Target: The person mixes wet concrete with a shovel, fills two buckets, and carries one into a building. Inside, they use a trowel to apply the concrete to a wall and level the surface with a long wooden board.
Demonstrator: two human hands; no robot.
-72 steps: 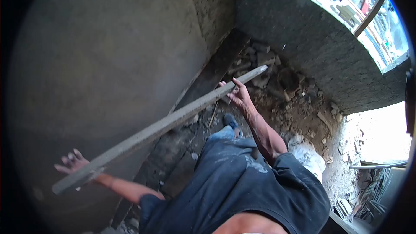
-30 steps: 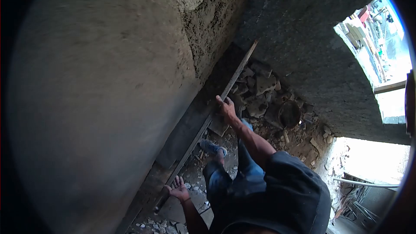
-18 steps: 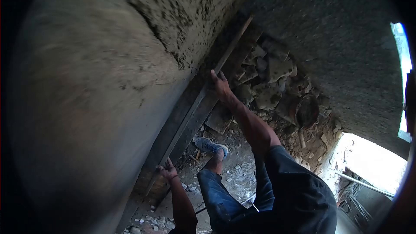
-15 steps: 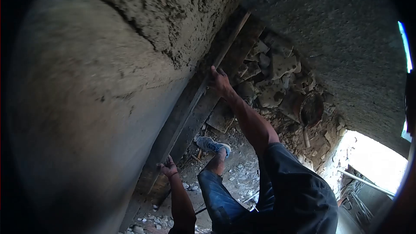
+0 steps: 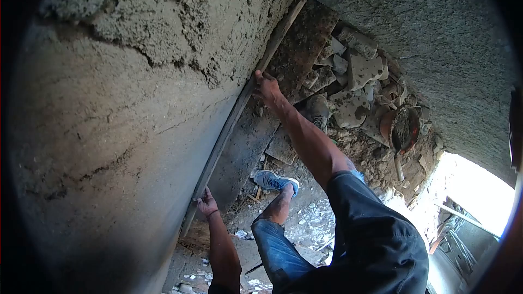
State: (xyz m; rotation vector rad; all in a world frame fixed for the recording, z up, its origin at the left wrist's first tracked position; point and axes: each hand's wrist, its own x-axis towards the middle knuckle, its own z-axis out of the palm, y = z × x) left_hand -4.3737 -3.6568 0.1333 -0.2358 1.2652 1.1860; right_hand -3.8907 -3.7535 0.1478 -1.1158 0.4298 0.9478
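A long, narrow wooden strip [image 5: 231, 122] slants from lower left to upper right, its edge against the plastered wall [image 5: 125, 130]. My right hand [image 5: 267, 88] is closed on its upper half, thumb on the near edge. Lower down, my left hand [image 5: 207, 204] grips the strip close to its bottom end, fingers partly hidden behind it. Above the strip the wall is rough with wet-looking mortar; lower and to the left it is smoother. A wide mortar-stained board [image 5: 245, 144] lies under and beside the strip.
Broken masonry rubble [image 5: 354, 76] is heaped right of the board. On it rests a round mortar-smeared pan [image 5: 404, 129] with a handle. A rough grey wall [image 5: 425, 32] stands at upper right. My shoe [image 5: 272, 181] is on debris-strewn ground. Bright light enters at right.
The strip has moved up and left, from out over the board to against the wall, both hands still on it. The view has shifted slightly.
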